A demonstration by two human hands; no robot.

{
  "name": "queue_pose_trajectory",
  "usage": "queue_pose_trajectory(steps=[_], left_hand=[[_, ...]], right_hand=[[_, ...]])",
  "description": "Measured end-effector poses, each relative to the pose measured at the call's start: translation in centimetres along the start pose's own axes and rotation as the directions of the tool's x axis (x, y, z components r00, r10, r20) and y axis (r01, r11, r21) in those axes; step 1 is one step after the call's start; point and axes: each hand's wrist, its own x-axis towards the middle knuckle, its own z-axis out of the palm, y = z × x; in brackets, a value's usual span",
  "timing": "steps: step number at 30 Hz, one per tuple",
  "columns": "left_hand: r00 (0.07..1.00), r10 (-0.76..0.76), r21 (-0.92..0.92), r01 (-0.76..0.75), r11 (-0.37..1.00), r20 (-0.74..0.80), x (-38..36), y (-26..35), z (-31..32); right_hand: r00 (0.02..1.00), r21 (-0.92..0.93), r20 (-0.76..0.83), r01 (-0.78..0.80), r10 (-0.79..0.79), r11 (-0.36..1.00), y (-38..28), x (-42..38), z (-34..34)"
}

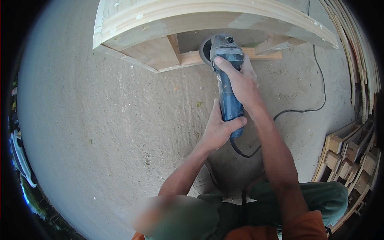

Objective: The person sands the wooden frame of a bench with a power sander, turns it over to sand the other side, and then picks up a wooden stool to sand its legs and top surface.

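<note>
A blue angle grinder (227, 90) with a dusty grey head is held in both hands. My left hand (221, 129) wraps round the rear of its body, thumb across the top near the cord end. Further forward, my right hand (239, 78) grips the body just behind the head, thumb lying on top. The round disc (205, 51) at the grinder's left side overlaps the lower rail of a pale wooden frame (168, 25). That frame has a curved upper edge with white filler spots and a side panel on its left.
From the grinder's rear a black cord (296, 111) loops over the concrete floor (132, 104) and runs up to the right. Long wooden strips (352, 44) lie along the right side. Below them stand stacked wooden pallets (340, 160). My bent knee (328, 200) is at lower right.
</note>
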Motion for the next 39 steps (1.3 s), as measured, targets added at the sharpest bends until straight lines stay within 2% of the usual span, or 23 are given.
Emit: queue_pose_trajectory(steps=[3,7,13,17,21,25,27,31,33,35,37,39], left_hand=[[0.999,0.007,-0.014,-0.008,1.000,-0.033,-0.3,-0.3,-0.2],[0.999,-0.034,-0.124,0.031,0.992,-0.020,-0.7,-0.2,-0.1],[0.999,-0.028,-0.075,0.029,0.997,0.021,0.3,-1.2,1.9],[0.994,-0.088,-0.088,0.093,0.992,0.058,0.6,-1.2,2.2],[0.984,-0.161,-0.078,0.167,0.983,0.081,0.7,-0.9,2.3],[0.981,-0.167,-0.045,0.172,0.984,0.099,1.2,-0.2,2.7],[0.977,-0.177,-0.046,0.184,0.982,0.116,1.5,-0.2,2.9],[0.985,-0.153,-0.048,0.157,0.986,0.085,1.7,0.0,3.6],[0.985,-0.155,-0.052,0.160,0.986,0.076,1.9,0.3,3.7],[0.980,-0.184,-0.052,0.188,0.981,0.082,2.2,0.4,3.7],[0.979,-0.188,-0.060,0.193,0.979,0.076,1.7,0.0,3.3],[0.983,-0.152,-0.041,0.156,0.987,0.103,1.1,-0.7,3.1]], right_hand=[[0.999,0.038,0.045,-0.015,0.014,0.999,0.0,-0.1,0.5],[0.998,-0.039,0.052,0.028,-0.026,0.999,-0.2,-0.3,0.6],[0.997,0.087,0.056,-0.060,0.056,0.994,1.4,-0.3,-2.2],[0.994,0.107,-0.032,-0.098,0.102,0.989,1.2,-0.6,-3.0],[0.995,0.109,0.030,-0.098,0.096,0.989,1.9,-0.2,-3.7],[0.993,0.141,0.035,-0.113,0.109,0.984,2.4,0.3,-4.3],[0.999,0.101,0.029,0.010,-0.013,0.995,2.8,0.5,-4.4],[0.993,0.094,0.086,0.077,-0.085,0.993,2.5,0.7,-5.1],[0.992,0.146,0.069,-0.112,0.103,0.983,2.2,1.1,-5.1],[0.991,0.143,0.077,-0.116,0.105,0.983,2.0,1.3,-5.1],[0.992,0.134,0.074,-0.107,0.097,0.985,2.3,1.0,-5.0],[0.997,0.054,0.026,0.073,-0.074,0.996,3.1,0.2,-4.5]])
